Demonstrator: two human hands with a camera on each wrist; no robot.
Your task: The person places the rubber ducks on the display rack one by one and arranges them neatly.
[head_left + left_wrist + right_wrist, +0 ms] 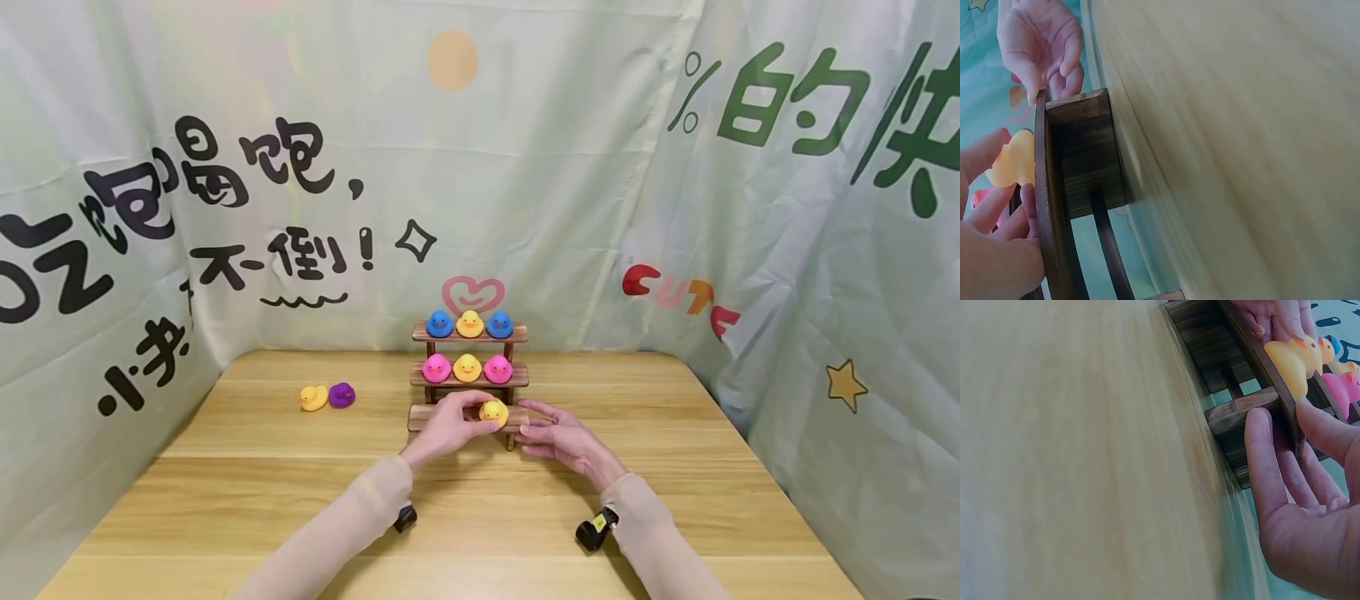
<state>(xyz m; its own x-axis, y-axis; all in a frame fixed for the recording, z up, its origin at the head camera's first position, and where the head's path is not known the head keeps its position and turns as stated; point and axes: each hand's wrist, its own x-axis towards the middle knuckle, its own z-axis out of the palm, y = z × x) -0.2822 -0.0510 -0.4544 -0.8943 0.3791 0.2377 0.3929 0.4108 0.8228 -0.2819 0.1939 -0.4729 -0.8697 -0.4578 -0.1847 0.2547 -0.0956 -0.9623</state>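
Observation:
A three-step wooden display stand (422, 417) bears small rubber ducks on its steps. On the bottom step, toward the right end, my left hand (452, 423) holds a yellow rubber duck (493, 413) between thumb and fingers. The left wrist view has this duck (1015, 162) upright at the plank's edge. My right hand (564, 437) grips the right end of the bottom step; in the right wrist view its thumb (1329, 434) lies on top, with fingers curled beneath the plank. The middle step bears a pink, a yellow and another pink duck (498, 368).
Blue ducks (438, 324) flank a yellow duck (469, 324) on the top step. To the left on the wooden table (247, 475) lie a loose yellow duck (313, 398) and a purple duck (342, 395). A printed cloth (525, 208) hangs behind the table.

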